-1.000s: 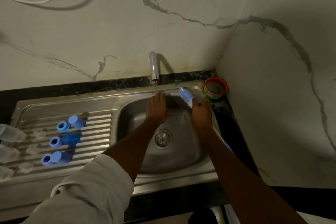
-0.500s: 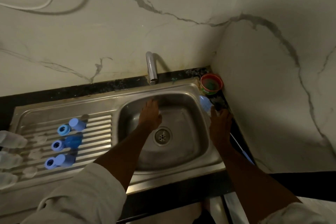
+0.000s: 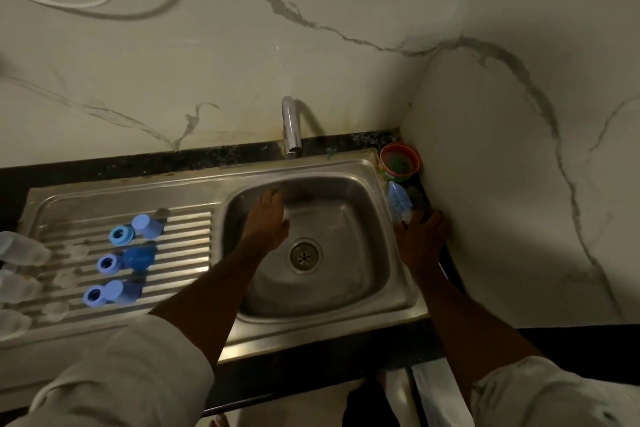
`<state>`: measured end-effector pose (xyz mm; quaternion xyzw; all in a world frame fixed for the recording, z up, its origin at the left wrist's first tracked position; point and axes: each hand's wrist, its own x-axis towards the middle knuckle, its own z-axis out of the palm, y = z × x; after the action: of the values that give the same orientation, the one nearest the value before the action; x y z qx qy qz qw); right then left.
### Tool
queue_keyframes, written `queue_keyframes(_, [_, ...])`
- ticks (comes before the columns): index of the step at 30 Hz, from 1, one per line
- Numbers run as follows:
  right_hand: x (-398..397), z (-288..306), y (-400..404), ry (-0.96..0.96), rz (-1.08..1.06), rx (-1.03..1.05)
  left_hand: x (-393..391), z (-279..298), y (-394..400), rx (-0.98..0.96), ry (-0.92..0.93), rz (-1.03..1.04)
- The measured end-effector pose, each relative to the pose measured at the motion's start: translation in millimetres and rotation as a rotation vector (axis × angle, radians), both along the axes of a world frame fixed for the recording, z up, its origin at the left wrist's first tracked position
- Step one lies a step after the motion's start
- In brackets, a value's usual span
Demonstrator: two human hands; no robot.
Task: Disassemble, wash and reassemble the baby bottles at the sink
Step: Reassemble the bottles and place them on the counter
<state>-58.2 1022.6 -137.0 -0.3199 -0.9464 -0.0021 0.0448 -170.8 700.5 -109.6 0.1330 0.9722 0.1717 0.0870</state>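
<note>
My left hand [image 3: 268, 222] reaches into the steel sink basin [image 3: 346, 295] with straight fingers and holds nothing. My right hand [image 3: 420, 236] is on the dark counter strip right of the sink, at the handle end of a blue bottle brush [image 3: 396, 199] lying there; whether it still grips the handle is hidden. On the drainboard [image 3: 180, 229] lie three blue collar rings [image 3: 121, 235] [image 3: 110, 263] [image 3: 94, 295], each beside a blue cap [image 3: 147, 225] [image 3: 138, 256] [image 3: 121, 290]. Clear teats [image 3: 77, 250] and clear bottles [image 3: 24, 250] lie at the far left.
A chrome tap [image 3: 290, 128] stands behind the basin, with no water seen running. A red bowl [image 3: 400, 159] with a green scrubber sits in the back right corner against the marble wall. The drain [image 3: 304, 255] is in the basin's middle.
My right hand carried the brush from the basin's back edge out to the right counter strip and set its head down there. My left hand stayed in the basin.
</note>
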Motion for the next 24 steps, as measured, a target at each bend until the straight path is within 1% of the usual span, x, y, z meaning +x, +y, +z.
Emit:
queue_keyframes(3, [-5.8, 22.4, -24.3, 0.045, 0.117, 0.054, 7.9, 5.4, 2.3, -0.028, 0.012, -0.052])
queue_keyframes(6, [-18.2, 25.8, -65.2, 0.126, 0.368, 0.013, 18.9, 10.3, 3.8, -0.023, 0.036, -0.075])
queue_keyframes(8, [-23.0, 21.9, -100.7, 0.072, 0.513, 0.033, 27.3, 13.2, -4.2, -0.009, 0.072, -0.039])
queue_keyframes(9, [-25.1, 21.9, -116.9, 0.036, 0.540, 0.017, 30.2, 16.0, -8.6, -0.009, 0.102, -0.043])
queue_keyframes(11, [-34.3, 29.4, -153.4, 0.001, 0.541, -0.117, 31.1, 24.0, -27.7, -0.021, 0.169, -0.070])
queue_keyframes(14, [-42.8, 40.9, -204.1, -0.025, 0.523, -0.173, 29.7, 36.0, -70.3, -0.058, 0.206, -0.069])
queue_keyframes(16, [-45.7, 49.3, -234.6, 0.000, 0.520, -0.238, 31.5, 42.1, -107.0, -0.019, 0.234, -0.049])
queue_keyframes(19, [-42.5, 54.4, -276.3, 0.038, 0.545, -0.253, 39.5, 50.4, -165.4, 0.077, 0.262, -0.071])
queue_keyframes(22, [-31.8, 52.6, -325.9, 0.065, 0.539, -0.293, 53.7, 59.2, -222.7, 0.058, 0.261, -0.146])
queue_keyframes(24, [-22.8, 56.9, -368.3, 0.039, 0.539, -0.363, 67.2, 68.7, -261.2, 0.078, 0.239, -0.122])
